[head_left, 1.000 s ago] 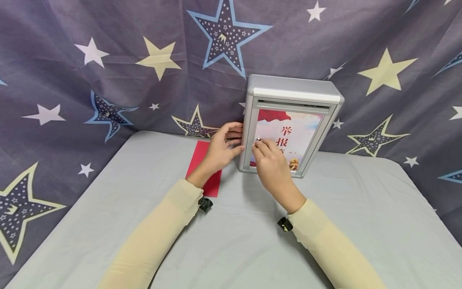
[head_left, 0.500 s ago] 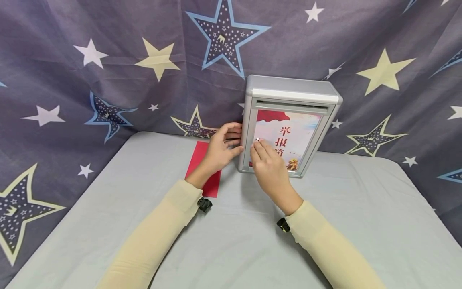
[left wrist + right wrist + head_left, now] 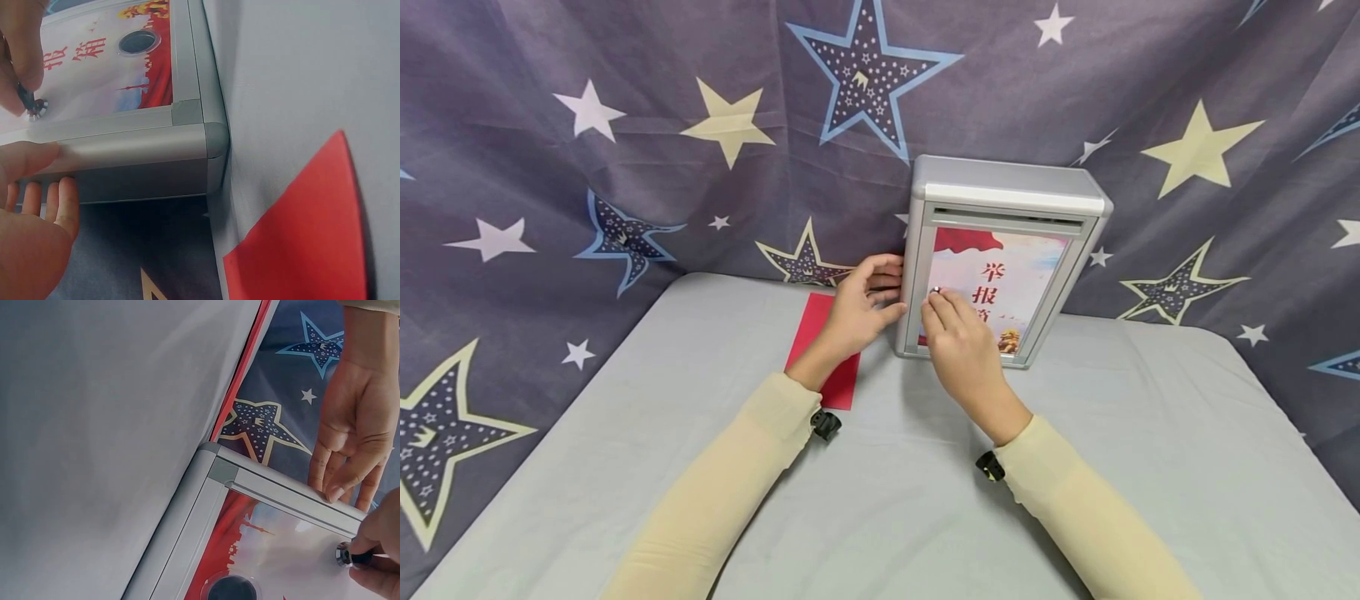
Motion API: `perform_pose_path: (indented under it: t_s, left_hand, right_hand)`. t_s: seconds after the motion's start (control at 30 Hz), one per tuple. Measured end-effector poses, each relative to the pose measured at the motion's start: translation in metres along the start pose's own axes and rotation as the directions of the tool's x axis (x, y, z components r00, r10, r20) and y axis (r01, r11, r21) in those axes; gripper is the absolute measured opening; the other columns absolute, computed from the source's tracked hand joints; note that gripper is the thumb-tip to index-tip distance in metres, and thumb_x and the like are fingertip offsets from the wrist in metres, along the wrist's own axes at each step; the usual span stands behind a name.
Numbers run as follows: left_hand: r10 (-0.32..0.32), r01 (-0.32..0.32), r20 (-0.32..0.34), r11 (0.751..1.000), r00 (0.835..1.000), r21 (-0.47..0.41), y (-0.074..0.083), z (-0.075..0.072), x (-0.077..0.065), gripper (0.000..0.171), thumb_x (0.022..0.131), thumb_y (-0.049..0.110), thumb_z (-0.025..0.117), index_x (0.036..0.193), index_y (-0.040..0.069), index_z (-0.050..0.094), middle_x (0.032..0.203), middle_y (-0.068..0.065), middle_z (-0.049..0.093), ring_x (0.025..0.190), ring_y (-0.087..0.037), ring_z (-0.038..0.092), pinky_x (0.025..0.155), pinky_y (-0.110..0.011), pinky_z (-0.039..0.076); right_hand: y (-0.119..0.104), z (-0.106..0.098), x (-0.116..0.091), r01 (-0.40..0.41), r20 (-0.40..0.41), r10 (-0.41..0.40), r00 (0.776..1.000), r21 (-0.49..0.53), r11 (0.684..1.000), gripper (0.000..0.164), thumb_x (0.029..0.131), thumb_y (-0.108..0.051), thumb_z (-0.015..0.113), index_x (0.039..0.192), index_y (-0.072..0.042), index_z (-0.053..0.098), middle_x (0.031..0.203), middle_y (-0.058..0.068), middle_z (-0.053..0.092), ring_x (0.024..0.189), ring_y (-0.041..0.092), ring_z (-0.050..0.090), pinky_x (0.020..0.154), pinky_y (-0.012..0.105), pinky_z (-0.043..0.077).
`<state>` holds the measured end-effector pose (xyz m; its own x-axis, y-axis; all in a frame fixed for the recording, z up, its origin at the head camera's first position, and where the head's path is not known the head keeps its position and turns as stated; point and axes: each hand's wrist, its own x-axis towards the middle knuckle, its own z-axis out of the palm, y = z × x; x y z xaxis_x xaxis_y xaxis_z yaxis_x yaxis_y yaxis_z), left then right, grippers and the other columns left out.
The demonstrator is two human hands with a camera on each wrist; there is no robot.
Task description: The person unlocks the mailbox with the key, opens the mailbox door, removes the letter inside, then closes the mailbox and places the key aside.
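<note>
A silver metal box (image 3: pixel 1011 179) stands upright, with a slot (image 3: pixel 1007 218) near the top of its front and a printed poster panel (image 3: pixel 1033 275) below. My right hand (image 3: pixel 966 346) pinches a black-headed key (image 3: pixel 362 557) at a round chrome lock (image 3: pixel 342 554) on the panel's left side. The key's blade is hidden. Against the box's left side rests my left hand (image 3: pixel 859 304). In the left wrist view its thumb lies along the frame edge (image 3: pixel 125 147), while the fingers (image 3: pixel 67 203) touch the side wall.
A flat red paper or envelope (image 3: pixel 844 387) lies on the grey cloth-covered table (image 3: pixel 880 500), partly under my left forearm. A star-patterned curtain (image 3: pixel 655 167) hangs right behind the box. A round dark window (image 3: pixel 139 42) is set low in the panel.
My right hand has turned slightly and shifted a little left at the lock, uncovering more of the panel's lettering. My left hand has stayed against the box.
</note>
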<state>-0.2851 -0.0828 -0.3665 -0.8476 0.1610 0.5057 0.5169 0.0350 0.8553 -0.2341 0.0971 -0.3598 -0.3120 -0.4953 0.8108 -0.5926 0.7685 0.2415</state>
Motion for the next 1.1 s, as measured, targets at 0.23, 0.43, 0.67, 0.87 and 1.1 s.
perform_pose_path:
  t_s: [0.23, 0.43, 0.67, 0.87, 1.1]
  left_hand:
    - [-0.013, 0.013, -0.005, 1.0, 1.0, 0.003, 0.0003, 0.0, 0.0002, 0.061, 0.081, -0.02, 0.074, 0.136, -0.001, 0.055, 0.129, -0.016, 0.057, 0.115, -0.028, 0.06, 0.099, -0.04, 0.056]
    - [-0.018, 0.018, -0.003, 1.0, 1.0, 0.004, 0.0021, 0.0001, 0.0, 0.062, 0.081, -0.02, 0.073, 0.137, -0.001, 0.054, 0.129, -0.016, 0.057, 0.116, -0.029, 0.059, 0.099, -0.039, 0.056]
    - [-0.01, 0.01, 0.001, 1.0, 1.0, 0.005, 0.0014, 0.0003, 0.0, 0.061, 0.082, -0.02, 0.074, 0.137, -0.001, 0.054, 0.129, -0.016, 0.057, 0.115, -0.027, 0.06, 0.099, -0.039, 0.056]
    - [-0.005, 0.005, 0.001, 1.0, 1.0, 0.002, 0.0003, 0.0003, 0.0004, 0.061, 0.081, -0.02, 0.073, 0.136, -0.001, 0.055, 0.129, -0.016, 0.057, 0.115, -0.027, 0.06, 0.099, -0.039, 0.056]
    - [-0.009, 0.009, 0.004, 1.0, 1.0, -0.004, 0.0011, -0.0002, -0.0002, 0.062, 0.081, -0.021, 0.073, 0.137, -0.002, 0.054, 0.128, -0.018, 0.058, 0.115, -0.029, 0.06, 0.099, -0.04, 0.056]
  right_hand:
    - [0.0011, 0.0008, 0.0002, 0.002, -0.01, -0.001, 1.0, 0.018, 1.0, 0.014, 0.094, 0.007, 0.064, 0.103, 0.01, 0.073, 0.104, 0.022, 0.073, 0.102, 0.037, 0.068, 0.098, 0.042, 0.056]
    - [0.0019, 0.0015, -0.0003, 0.01, -0.017, -0.009, 1.0, 0.018, 1.0, 0.015, 0.094, 0.008, 0.062, 0.103, 0.01, 0.074, 0.103, 0.022, 0.073, 0.101, 0.037, 0.068, 0.098, 0.042, 0.056]
    - [0.002, 0.0014, -0.0002, 0.011, -0.032, -0.01, 0.999, 0.026, 1.0, 0.016, 0.096, 0.009, 0.058, 0.102, 0.011, 0.072, 0.102, 0.022, 0.073, 0.1, 0.038, 0.067, 0.096, 0.043, 0.057]
    - [0.0025, 0.0025, -0.0004, 0.01, -0.032, -0.009, 0.999, 0.034, 0.999, 0.017, 0.097, 0.009, 0.055, 0.1, 0.011, 0.071, 0.102, 0.023, 0.072, 0.099, 0.038, 0.066, 0.095, 0.042, 0.057]
    - [0.0026, 0.0047, -0.0007, 0.008, -0.058, -0.006, 0.998, 0.041, 0.999, 0.011, 0.094, 0.01, 0.061, 0.098, 0.011, 0.072, 0.1, 0.023, 0.072, 0.098, 0.039, 0.067, 0.095, 0.043, 0.057]
